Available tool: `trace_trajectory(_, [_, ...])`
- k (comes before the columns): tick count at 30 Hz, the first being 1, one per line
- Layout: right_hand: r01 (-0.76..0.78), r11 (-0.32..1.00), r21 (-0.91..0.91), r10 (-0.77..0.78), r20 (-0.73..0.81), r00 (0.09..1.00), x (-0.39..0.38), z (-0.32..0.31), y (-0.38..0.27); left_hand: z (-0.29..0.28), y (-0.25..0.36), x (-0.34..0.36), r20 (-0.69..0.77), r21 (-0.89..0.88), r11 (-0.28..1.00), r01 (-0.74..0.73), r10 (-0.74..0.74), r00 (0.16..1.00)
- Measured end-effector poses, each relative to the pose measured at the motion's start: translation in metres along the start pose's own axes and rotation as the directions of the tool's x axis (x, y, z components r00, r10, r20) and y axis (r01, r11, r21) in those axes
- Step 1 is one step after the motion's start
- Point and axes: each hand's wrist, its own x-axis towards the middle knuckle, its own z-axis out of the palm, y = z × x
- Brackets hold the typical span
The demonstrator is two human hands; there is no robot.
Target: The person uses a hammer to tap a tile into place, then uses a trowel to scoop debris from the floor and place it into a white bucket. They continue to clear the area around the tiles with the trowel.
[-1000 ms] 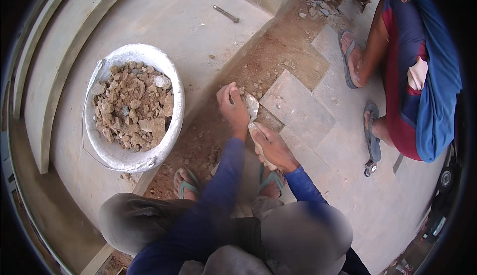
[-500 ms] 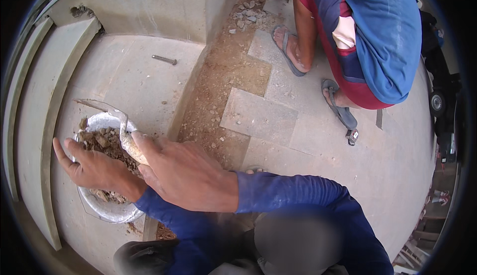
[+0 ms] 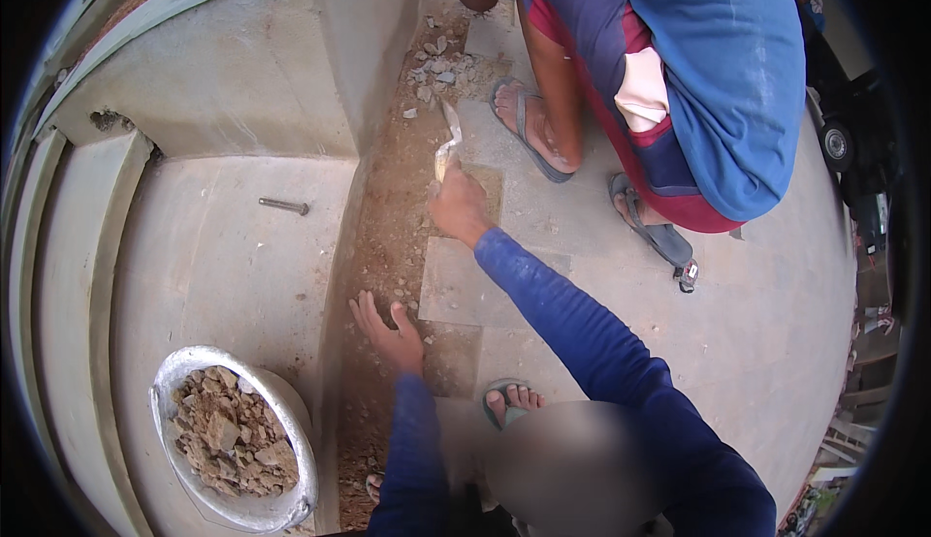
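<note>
My right hand (image 3: 460,205) is wrapped round the handle of a small trowel (image 3: 450,140), reaching forward over a strip of bare dirt (image 3: 380,232). The trowel's blade points away from me, near loose rubble (image 3: 438,74). Low over the same strip, my left hand (image 3: 390,335) has its fingers stretched out and holds nothing; whether it touches the dirt I cannot tell. At the lower left a whitish metal basin (image 3: 304,440) stands on the step, with broken rubble and soil (image 3: 228,432) in it.
A chisel-like metal bar (image 3: 283,206) lies on the concrete step (image 3: 233,275). To the far right of the strip a person in a blue shirt (image 3: 722,81) squats on the paving. Beside that person's sandal sits a small tape-measure-like object (image 3: 685,275). A concrete wall (image 3: 262,72) borders the strip's left.
Both hands have moved from over the basin to the right, above the dirt strip. The right hand has carried the trowel forward. The view has shifted, so the basin appears lower.
</note>
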Motion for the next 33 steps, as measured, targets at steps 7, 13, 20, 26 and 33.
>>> trace_trajectory(7, [-0.097,0.947,-0.305,0.084,-0.058,0.995,0.215,-0.011,0.047,0.008,-0.016,-0.007,0.068,0.050,0.999,0.003,-0.006,0.998])
trace_trajectory(13, [0.103,0.923,-0.370,-0.076,0.087,0.993,0.258,-0.006,0.093,0.016,-0.007,-0.016,0.121,0.015,0.996,0.088,-0.089,0.989])
trace_trajectory(20, [0.197,0.958,-0.210,-0.177,0.109,0.978,0.120,0.008,0.030,0.005,-0.019,0.001,0.056,0.096,0.990,0.103,-0.109,0.992])
trace_trajectory(26, [0.026,0.914,-0.406,-0.015,0.032,0.999,0.263,-0.022,0.050,0.015,-0.002,-0.006,0.129,0.129,0.990,0.051,-0.067,0.989])
trace_trajectory(33, [0.112,0.955,-0.273,-0.051,0.220,0.974,0.143,0.030,0.025,0.006,-0.019,-0.002,0.050,0.153,0.986,0.065,-0.074,0.996])
